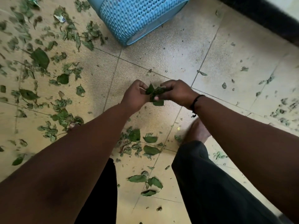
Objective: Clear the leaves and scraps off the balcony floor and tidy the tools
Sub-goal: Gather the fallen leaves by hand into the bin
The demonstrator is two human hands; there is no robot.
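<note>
gathering well: your left hand [135,96] and right hand [176,92] both curl round one bunch of leaves [154,92] above the tiled floor [161,54]. keep it pinched tight so nothing drops, then carry it to the blue basket [135,18] ahead. more scraps lie thick at left.

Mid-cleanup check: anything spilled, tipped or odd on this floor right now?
Yes. Torn green leaves are strewn over the tiled floor, thickest at left. The blue basket seems to lie on its side. Both hands, left hand and right hand, hold a leaf bunch.
</note>
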